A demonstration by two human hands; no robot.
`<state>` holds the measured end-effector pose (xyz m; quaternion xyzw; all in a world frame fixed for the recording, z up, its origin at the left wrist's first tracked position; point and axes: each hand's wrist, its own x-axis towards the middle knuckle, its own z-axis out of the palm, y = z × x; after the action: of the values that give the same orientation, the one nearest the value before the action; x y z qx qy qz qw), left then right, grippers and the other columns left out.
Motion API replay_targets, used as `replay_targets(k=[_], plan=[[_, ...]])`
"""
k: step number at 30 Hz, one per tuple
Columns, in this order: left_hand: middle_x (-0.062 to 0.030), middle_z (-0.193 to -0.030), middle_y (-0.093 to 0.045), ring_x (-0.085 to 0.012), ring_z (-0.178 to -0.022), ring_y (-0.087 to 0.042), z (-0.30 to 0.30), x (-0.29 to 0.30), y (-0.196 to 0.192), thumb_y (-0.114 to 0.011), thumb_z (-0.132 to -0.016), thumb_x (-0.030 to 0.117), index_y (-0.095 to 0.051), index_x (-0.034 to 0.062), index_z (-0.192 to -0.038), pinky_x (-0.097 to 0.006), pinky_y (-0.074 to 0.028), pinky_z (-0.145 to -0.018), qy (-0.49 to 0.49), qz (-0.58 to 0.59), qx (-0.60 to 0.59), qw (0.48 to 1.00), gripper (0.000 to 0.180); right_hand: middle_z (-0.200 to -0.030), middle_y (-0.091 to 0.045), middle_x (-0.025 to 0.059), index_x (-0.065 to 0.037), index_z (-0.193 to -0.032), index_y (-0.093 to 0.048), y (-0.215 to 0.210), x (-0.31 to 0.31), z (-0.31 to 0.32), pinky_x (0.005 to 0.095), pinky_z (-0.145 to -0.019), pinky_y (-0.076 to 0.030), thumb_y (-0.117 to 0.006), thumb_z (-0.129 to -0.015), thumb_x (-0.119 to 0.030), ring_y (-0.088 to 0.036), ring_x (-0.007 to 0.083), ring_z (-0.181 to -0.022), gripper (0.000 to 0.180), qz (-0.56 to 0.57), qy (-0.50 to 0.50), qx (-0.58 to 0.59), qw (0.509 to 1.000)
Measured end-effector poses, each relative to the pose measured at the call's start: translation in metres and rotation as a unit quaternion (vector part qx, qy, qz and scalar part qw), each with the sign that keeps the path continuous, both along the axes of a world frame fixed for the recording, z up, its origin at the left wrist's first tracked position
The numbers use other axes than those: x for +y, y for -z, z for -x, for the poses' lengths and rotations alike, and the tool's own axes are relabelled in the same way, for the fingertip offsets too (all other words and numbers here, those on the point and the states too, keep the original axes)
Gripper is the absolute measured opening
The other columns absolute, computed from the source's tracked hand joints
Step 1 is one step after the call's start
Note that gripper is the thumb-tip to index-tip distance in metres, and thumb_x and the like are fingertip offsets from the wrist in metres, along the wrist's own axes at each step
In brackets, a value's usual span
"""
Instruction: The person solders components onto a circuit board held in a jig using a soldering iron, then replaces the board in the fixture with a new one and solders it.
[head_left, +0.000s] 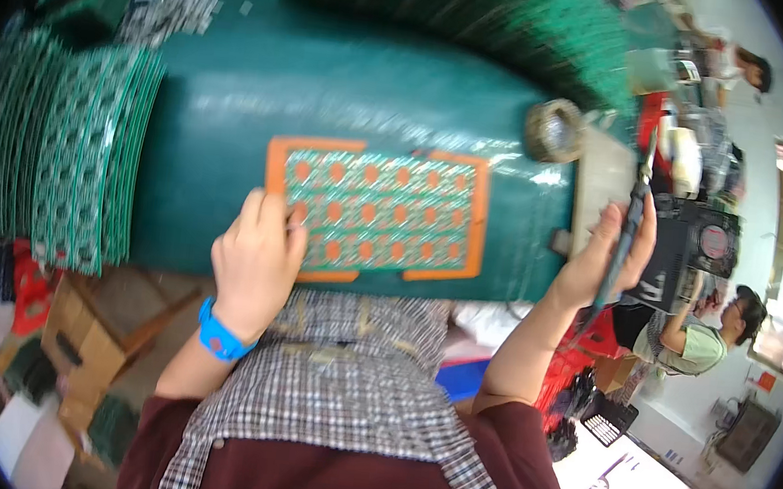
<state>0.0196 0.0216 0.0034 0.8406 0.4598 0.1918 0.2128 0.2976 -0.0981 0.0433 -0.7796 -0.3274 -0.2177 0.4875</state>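
Note:
A green circuit board panel with rows of round orange spots lies on the table, framed by orange corner strips. My left hand, with a blue wristband, is closed at the panel's left edge, its thumb and bent fingers gripping there. Off to the right of the table, my right hand is wrapped around a soldering iron. The iron's tip points up and away from me, well apart from the panel.
Dense stacks of green boards stand at the left, with another long row along the back. A tape roll sits at the right beside a pale board. Beyond are a black box and a seated person.

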Motion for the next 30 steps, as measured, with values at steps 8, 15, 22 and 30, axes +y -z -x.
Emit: replay_targets(k=[8, 15, 22, 30], plan=[[-0.0104, -0.072, -0.058, -0.0268, -0.056, -0.059, 0.009, -0.002, -0.040, -0.067, -0.079, 0.007, -0.051, 0.0033, -0.083, -0.036, -0.046, -0.051, 0.010, 0.027, -0.102, 0.994, 0.016, -0.071, -0.065, 0.0084, -0.006, -0.108, -0.056, -0.082, 0.135, -0.008, 0.0230, -0.049, -0.044, -0.056, -0.094, -0.016, -0.057, 0.0093, -0.052, 0.017, -0.031, -0.304, 0.145, 0.941], [0.0025, -0.074, -0.053, 0.0035, -0.060, -0.043, 0.014, 0.000, -0.050, -0.062, -0.083, -0.006, -0.050, 0.0034, -0.088, -0.016, -0.031, -0.050, -0.007, 0.366, -0.388, 0.846, 0.016, -0.082, -0.066, 0.0196, -0.006, -0.101, -0.058, -0.064, 0.263, -0.008, 0.0403, -0.073, -0.050, -0.074, -0.077, -0.015, -0.064, 0.0362, -0.079, 0.030, 0.079, -0.293, 0.038, 0.952], [0.0025, -0.076, -0.055, -0.0006, -0.066, -0.050, 0.015, 0.013, -0.009, -0.063, -0.083, -0.006, -0.051, 0.0045, -0.084, -0.018, -0.039, -0.057, -0.013, 0.358, -0.449, 0.819, 0.016, -0.085, -0.061, 0.0097, 0.000, -0.114, -0.054, -0.082, 0.269, -0.015, 0.0274, -0.057, -0.051, -0.077, -0.070, -0.001, -0.061, 0.0165, -0.066, 0.050, -0.024, -0.294, 0.303, 0.906], [0.0035, -0.073, -0.057, -0.0024, -0.065, -0.049, 0.086, 0.031, -0.055, -0.067, -0.081, -0.001, -0.054, 0.0076, -0.079, -0.018, -0.038, -0.056, -0.156, 0.172, -0.604, 0.763, 0.016, -0.098, -0.065, 0.0105, 0.001, -0.115, -0.053, -0.164, 0.163, -0.052, 0.0259, -0.083, -0.045, -0.068, -0.083, -0.006, -0.060, 0.0156, -0.093, 0.036, -0.079, -0.332, 0.050, 0.939]])
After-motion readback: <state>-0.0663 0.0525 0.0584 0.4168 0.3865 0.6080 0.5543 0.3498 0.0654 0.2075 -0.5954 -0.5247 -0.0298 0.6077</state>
